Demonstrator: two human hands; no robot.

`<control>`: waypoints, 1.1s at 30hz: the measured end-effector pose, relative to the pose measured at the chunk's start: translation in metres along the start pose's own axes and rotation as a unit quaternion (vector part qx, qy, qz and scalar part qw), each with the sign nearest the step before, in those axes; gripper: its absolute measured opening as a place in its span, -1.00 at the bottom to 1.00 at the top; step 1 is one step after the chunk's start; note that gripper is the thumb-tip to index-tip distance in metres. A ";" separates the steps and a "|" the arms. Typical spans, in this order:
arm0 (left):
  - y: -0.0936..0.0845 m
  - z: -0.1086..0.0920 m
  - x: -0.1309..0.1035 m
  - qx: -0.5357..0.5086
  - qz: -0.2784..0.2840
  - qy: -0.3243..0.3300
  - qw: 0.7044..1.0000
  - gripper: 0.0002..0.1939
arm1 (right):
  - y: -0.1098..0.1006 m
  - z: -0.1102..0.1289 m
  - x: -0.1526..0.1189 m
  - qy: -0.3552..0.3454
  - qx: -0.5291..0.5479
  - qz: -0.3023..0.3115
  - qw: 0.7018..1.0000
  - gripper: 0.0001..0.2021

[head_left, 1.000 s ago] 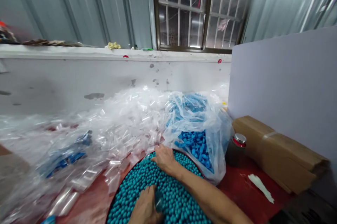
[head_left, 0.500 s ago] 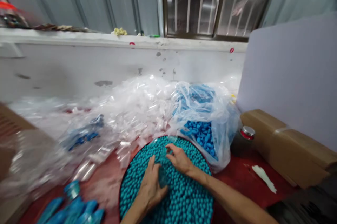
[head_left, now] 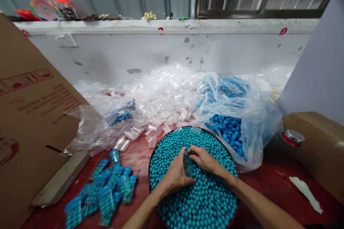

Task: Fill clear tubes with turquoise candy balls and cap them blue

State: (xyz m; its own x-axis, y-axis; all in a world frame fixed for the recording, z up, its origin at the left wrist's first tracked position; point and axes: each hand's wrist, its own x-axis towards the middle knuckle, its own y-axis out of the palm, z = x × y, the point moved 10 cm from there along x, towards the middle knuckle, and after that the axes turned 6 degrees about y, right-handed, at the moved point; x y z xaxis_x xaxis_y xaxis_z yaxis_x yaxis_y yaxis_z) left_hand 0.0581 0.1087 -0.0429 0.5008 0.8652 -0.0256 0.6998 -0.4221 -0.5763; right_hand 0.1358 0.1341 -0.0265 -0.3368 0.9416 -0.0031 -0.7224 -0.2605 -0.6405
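A round red-rimmed tub full of teal beads [head_left: 199, 200] stands at the front centre. Over the beads, my left hand [head_left: 178, 171] is curved around one side of a small clear container [head_left: 188, 164], thumb spread below it. My right hand [head_left: 202, 158] has its fingers bent at the container's upper right edge. The container's contents are hard to make out. To the left lies a pile of small clear containers with blue caps [head_left: 107, 189], filled with teal beads.
Behind the tub lies a heap of clear empty containers [head_left: 172, 92]. A plastic bag of blue caps [head_left: 228, 128] stands back right. Cardboard boxes flank both sides; a lidded jar [head_left: 292, 138] is at the right.
The view has swung left, bringing the left cardboard box and more of the filled pile into sight. Both hands have come closer together around the clear container.
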 end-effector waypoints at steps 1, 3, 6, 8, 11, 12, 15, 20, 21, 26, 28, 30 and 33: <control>0.000 0.001 0.000 0.019 0.002 -0.007 1.000 -0.04 | 0.000 0.002 0.002 0.003 -0.053 0.012 0.999 -0.86; 0.002 0.001 0.001 0.065 0.007 -0.013 0.998 -0.05 | -0.005 0.011 0.013 0.007 -0.177 0.014 0.984 -0.84; 0.004 -0.002 0.000 0.102 0.011 -0.017 0.995 -0.14 | -0.020 0.042 0.045 -0.020 -0.295 -0.050 0.954 -0.78; 0.006 -0.005 -0.001 0.111 0.018 -0.011 0.994 -0.19 | -0.017 0.060 0.071 -0.048 -0.337 -0.060 0.938 -0.75; 0.010 -0.009 -0.003 0.115 0.034 0.009 0.993 -0.16 | -0.003 0.060 0.102 -0.045 -0.365 -0.025 0.930 -0.79; 0.011 -0.010 -0.004 0.118 0.037 0.010 0.992 -0.15 | 0.000 0.056 0.107 -0.040 -0.366 -0.018 0.930 -0.79; 0.011 -0.008 -0.005 0.130 0.029 0.005 0.991 -0.12 | 0.001 0.042 0.099 -0.032 -0.364 -0.011 0.931 -0.76; 0.003 -0.004 -0.004 0.151 -0.036 -0.002 0.988 -0.27 | -0.006 0.019 0.053 -0.034 -0.372 0.015 0.928 -0.71; 0.004 -0.004 -0.004 0.156 -0.040 -0.002 0.987 -0.29 | -0.005 0.015 0.047 -0.036 -0.375 0.030 0.926 -0.70; 0.006 -0.007 -0.007 0.202 -0.034 0.006 0.979 -0.36 | 0.008 0.012 0.042 -0.050 -0.373 0.081 0.923 -0.75; 0.008 -0.009 -0.008 0.206 -0.024 0.014 0.978 -0.36 | 0.016 0.017 0.043 -0.066 -0.352 0.099 0.928 -0.66; 0.008 -0.011 -0.008 0.189 -0.022 0.026 0.981 -0.35 | 0.021 0.020 0.042 -0.076 -0.329 0.108 0.935 -0.72; 0.004 -0.014 -0.010 0.139 -0.034 0.052 0.988 -0.29 | 0.014 0.016 0.038 -0.069 -0.295 0.096 0.948 -0.79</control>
State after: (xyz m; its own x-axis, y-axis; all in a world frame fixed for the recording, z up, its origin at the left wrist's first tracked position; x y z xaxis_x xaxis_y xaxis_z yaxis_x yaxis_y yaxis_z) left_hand 0.0631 0.0945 -0.0335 0.5176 0.8502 0.0965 0.5731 -0.2608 -0.7769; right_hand 0.1031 0.1629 -0.0235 -0.5332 0.8415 -0.0877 -0.1910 -0.2207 -0.9564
